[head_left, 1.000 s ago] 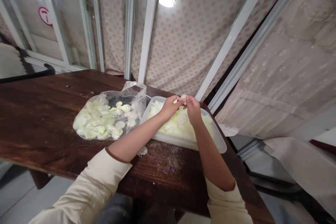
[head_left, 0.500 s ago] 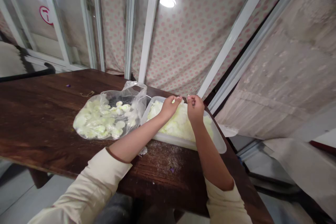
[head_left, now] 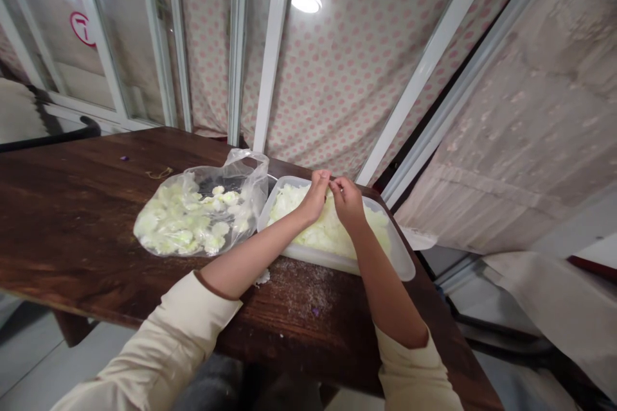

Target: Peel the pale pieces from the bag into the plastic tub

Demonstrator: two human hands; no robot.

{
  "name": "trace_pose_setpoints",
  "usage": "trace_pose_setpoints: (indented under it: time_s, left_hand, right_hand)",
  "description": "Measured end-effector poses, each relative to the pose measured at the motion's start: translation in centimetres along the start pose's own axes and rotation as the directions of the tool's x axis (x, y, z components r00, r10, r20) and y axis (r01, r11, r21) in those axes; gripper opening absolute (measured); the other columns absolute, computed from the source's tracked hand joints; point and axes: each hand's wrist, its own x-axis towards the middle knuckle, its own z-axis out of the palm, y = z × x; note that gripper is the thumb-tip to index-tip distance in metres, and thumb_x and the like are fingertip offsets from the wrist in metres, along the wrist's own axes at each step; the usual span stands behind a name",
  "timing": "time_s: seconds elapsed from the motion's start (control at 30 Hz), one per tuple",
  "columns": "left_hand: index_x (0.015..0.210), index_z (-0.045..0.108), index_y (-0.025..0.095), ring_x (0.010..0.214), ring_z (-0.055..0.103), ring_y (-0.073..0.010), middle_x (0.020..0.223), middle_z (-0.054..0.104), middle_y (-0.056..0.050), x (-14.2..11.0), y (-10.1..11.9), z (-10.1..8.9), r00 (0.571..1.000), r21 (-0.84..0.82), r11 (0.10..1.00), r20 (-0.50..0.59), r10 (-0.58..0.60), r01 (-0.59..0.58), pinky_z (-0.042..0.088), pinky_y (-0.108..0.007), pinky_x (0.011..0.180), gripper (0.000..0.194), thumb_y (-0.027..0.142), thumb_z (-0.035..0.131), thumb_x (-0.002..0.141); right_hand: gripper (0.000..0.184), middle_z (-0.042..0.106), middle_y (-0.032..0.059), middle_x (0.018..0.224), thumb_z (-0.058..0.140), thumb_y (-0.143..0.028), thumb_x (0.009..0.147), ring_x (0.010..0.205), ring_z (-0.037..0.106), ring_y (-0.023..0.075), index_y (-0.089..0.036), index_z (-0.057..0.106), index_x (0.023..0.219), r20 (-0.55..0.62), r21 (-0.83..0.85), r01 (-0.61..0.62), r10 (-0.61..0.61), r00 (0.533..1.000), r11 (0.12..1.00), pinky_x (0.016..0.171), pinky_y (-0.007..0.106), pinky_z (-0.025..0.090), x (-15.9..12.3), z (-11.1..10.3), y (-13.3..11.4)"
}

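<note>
My left hand [head_left: 313, 199] and my right hand [head_left: 347, 202] sit close together above the far rim of a clear plastic tub [head_left: 332, 262], fingers curled toward each other. The tub is heaped with pale green-white pieces [head_left: 328, 234], possibly cabbage, and my wrists hang over them. Whether my fingertips pinch a small piece is too hard to see. To the left, a clear plastic bag [head_left: 253, 170] lies open on the table, holding similar pale pieces [head_left: 178, 225]. Neither hand touches the bag.
The tub and bag rest on a dark wooden table [head_left: 81, 218] with pale crumbs [head_left: 308, 289] scattered in front of the tub. A white scrap [head_left: 263, 278] lies by my left forearm. Polka-dot fabric and white window frames stand behind the table.
My hands have moved closer together above the tub's far rim, and the gap between them has narrowed. The tub and bag stay in place.
</note>
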Motion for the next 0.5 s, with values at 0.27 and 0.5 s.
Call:
trace_pose_setpoints:
  time_s: [0.27, 0.5]
  left_hand:
    - [0.059, 0.037, 0.016, 0.044, 0.036, -0.0048, 0.05, 0.039, 0.005, 0.4, 0.1, -0.7, 0.986, 0.176, 0.984, 0.164, -0.025, -0.004, 0.028, -0.02, 0.048, 0.026, 0.028, 0.047, 0.08]
    - [0.059, 0.036, 0.017, 0.042, 0.036, -0.0046, 0.047, 0.039, 0.006, 0.4, 0.0, -0.6, 0.987, 0.162, 0.987, 0.161, -0.019, -0.007, 0.028, -0.02, 0.047, 0.025, 0.026, 0.047, 0.079]
  right_hand:
    - [0.03, 0.044, -0.002, 0.057, 0.035, -0.033, 0.086, 0.056, 0.04, 0.0104, -0.018, 0.047, 0.063, -0.103, -0.049, -0.094, 0.088, 0.991, 0.994, 0.056, 0.023, 0.03, 0.0, -0.4, 0.3]
    - [0.034, 0.048, -0.0002, 0.059, 0.033, -0.033, 0.087, 0.055, 0.039, 0.0109, -0.017, 0.05, 0.062, -0.159, -0.233, -0.207, 0.173, 0.972, 0.95, 0.057, 0.024, 0.028, -0.2, -0.3, -0.8]
